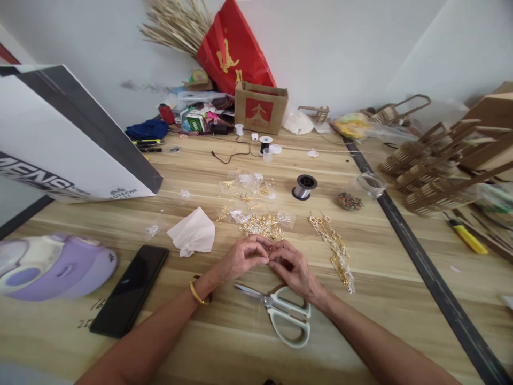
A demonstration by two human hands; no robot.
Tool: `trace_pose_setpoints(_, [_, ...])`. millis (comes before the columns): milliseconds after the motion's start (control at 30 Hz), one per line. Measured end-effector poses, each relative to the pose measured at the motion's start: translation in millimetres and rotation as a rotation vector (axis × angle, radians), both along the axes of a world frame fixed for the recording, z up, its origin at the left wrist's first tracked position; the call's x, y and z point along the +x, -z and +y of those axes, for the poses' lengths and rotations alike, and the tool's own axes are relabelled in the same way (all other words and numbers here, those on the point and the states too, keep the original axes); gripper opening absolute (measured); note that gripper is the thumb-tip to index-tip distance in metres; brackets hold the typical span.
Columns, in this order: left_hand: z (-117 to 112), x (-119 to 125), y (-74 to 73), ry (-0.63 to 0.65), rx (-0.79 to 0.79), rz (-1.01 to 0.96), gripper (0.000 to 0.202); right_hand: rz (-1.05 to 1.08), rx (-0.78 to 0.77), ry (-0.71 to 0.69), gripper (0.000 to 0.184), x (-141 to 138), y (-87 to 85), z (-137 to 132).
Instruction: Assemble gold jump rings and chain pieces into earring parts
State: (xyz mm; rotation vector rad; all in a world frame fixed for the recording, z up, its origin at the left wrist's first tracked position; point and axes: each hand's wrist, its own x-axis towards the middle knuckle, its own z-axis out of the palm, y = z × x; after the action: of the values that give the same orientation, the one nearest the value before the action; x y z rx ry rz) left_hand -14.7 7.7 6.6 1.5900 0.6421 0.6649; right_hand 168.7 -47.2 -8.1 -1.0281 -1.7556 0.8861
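Observation:
Thumb and fingers of my left hand (246, 256) are pinched together, pointing right. My right hand (294, 267) pinches too, its fingertips meeting those of the left. Whatever lies between the fingertips is too small and hidden to name. Just beyond my hands is a pile of gold and silver jewellery pieces (262, 226). Below them, a pair of scissors (276, 310) with pale handles lies on the wooden table (224, 337), blades pointing left. Right of my right hand rests a bundle of gold and silver chains (334, 250).
Left are a white tissue (194, 232), a black phone (130, 291), a purple-and-white device (64, 267) and a large white box (68, 144). Further back stand a wire spool (304, 187) and a clear jar (371, 184) beside dark beads (350, 201). Small woven baskets (428, 166) stand right.

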Motion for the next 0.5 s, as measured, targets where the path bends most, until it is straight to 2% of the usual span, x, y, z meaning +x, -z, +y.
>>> trace_pose_setpoints(200, [-0.6, 1.0, 2.9, -0.02, 0.058, -0.028, 0.009, 0.096, -0.035, 0.048, 0.008, 1.6, -0.4, 1.3])
trace_pose_setpoints(367, [-2.0, 2.6, 2.8, -0.089, 0.217, 0.062, 0.005, 0.205, -0.151, 0.095, 0.011, 1.2, 0.2, -1.7])
trace_pose_setpoints(500, [-3.6, 4.4, 5.3, -0.146, 0.38, 0.124, 0.009, 0.229, -0.186, 0.145, 0.014, 1.6, 0.1, -2.5])
